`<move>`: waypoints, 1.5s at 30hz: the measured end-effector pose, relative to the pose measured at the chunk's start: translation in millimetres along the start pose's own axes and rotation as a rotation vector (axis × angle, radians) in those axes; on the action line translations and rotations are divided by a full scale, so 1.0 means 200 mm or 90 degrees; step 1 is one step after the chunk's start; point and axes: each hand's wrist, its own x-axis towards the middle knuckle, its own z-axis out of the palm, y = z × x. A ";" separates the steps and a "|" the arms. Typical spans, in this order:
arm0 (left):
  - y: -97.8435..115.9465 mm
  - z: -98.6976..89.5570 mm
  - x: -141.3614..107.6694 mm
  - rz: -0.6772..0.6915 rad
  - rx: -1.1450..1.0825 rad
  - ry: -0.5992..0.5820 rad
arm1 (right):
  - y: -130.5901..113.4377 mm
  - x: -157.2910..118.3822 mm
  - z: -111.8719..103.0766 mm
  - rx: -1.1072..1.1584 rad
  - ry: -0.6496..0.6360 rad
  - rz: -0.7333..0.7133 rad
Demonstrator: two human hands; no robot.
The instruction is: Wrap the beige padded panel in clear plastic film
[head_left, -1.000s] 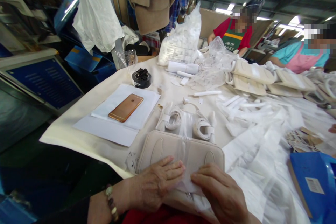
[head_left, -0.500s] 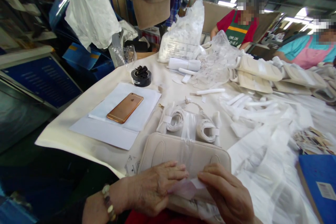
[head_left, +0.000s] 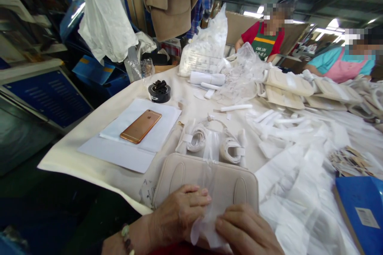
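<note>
A cream bag (head_left: 197, 173) lies at the table's near edge, its two rolled, wrapped straps (head_left: 197, 139) beyond its far side. A strip of translucent white wrapping (head_left: 210, 175) runs from between the straps down over the bag's middle. My left hand (head_left: 182, 213) rests on the bag left of the strip, fingers stretched out and lying flat. To the right of it, my right hand (head_left: 248, 229) has its fingers closed at the edge of the strip's near end; the thumb is hidden. The strip's loose end curls between both hands.
A gold phone (head_left: 141, 126) lies on white sheets (head_left: 119, 155) at left, with a black tape roll (head_left: 159, 93) behind. Crumpled white wrapping (head_left: 299, 191) and a blue box (head_left: 360, 207) are at right. Stacked cream bags (head_left: 290, 81) lie before two co-workers (head_left: 263, 40).
My right hand has moved down and left toward me, with the wrapping's end. The left hand stays on the bag. The whole view has shifted slightly.
</note>
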 end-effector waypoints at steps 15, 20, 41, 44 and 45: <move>0.00 -0.07 0.01 -0.025 -0.048 -0.130 | 0.30 0.05 0.25 -0.188 0.056 0.109; 0.01 -0.10 0.03 -0.008 -0.084 -0.049 | 0.32 0.04 0.27 -0.172 0.025 0.149; -0.08 -0.13 0.19 -0.019 0.071 0.028 | 0.39 0.00 0.34 -0.054 0.054 0.238; -0.11 -0.11 0.18 0.010 0.156 -0.023 | 0.39 0.00 0.34 -0.054 0.049 0.238; -0.12 -0.09 0.17 0.020 0.169 -0.015 | 0.39 0.00 0.34 -0.055 0.051 0.239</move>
